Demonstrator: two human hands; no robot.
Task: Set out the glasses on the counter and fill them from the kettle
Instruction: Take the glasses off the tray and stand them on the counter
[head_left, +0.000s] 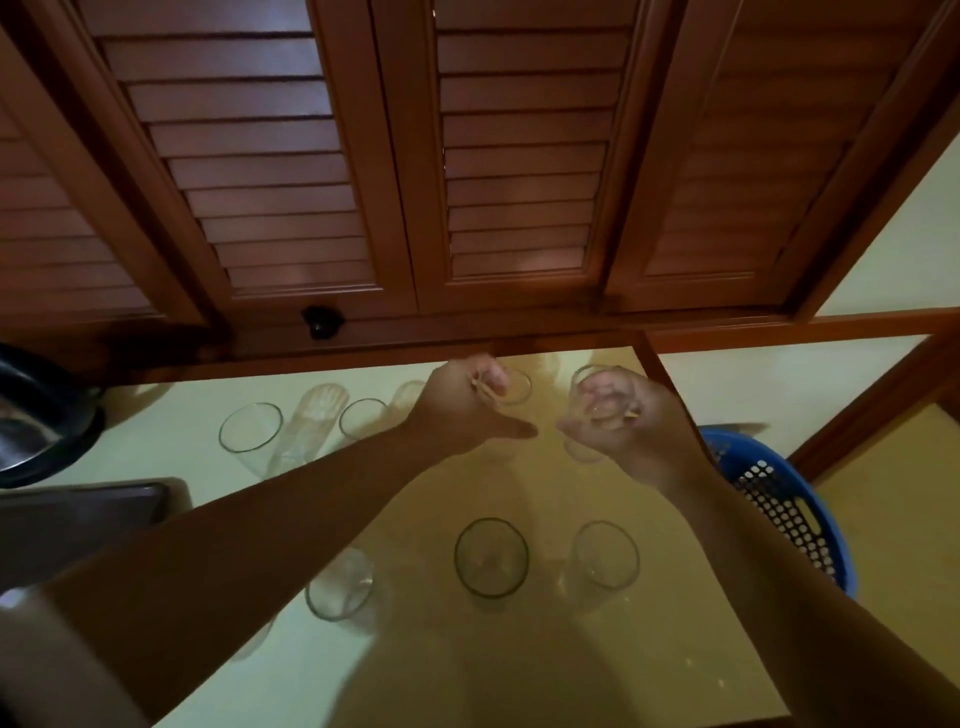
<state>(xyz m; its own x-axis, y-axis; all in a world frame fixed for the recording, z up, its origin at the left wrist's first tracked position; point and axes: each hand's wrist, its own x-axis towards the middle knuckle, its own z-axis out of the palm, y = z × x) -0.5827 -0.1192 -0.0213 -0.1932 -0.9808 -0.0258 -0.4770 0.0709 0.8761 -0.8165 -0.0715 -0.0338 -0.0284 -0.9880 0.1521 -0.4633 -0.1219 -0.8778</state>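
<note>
Head view: both bare arms reach to the far edge of the pale yellow-green counter (457, 670), under brown louvred cupboard doors (519, 156)
Left hand (467, 402): fingers curled round a clear drinking glass (517, 387) at the back row — probably setting it upright beside its neighbours
Right hand (623, 415): fingers wrapped about a second clear tumbler (592, 387); blurred, so contact with the counter cannot be told
Glasses set out: three in the near row (491, 556); more at back left (250, 426), mouths up, spaced for pouring
Kettle: none clearly seen; filling not begun
Blue perforated plastic basket (789, 499): at right — likely the glasses' source
</note>
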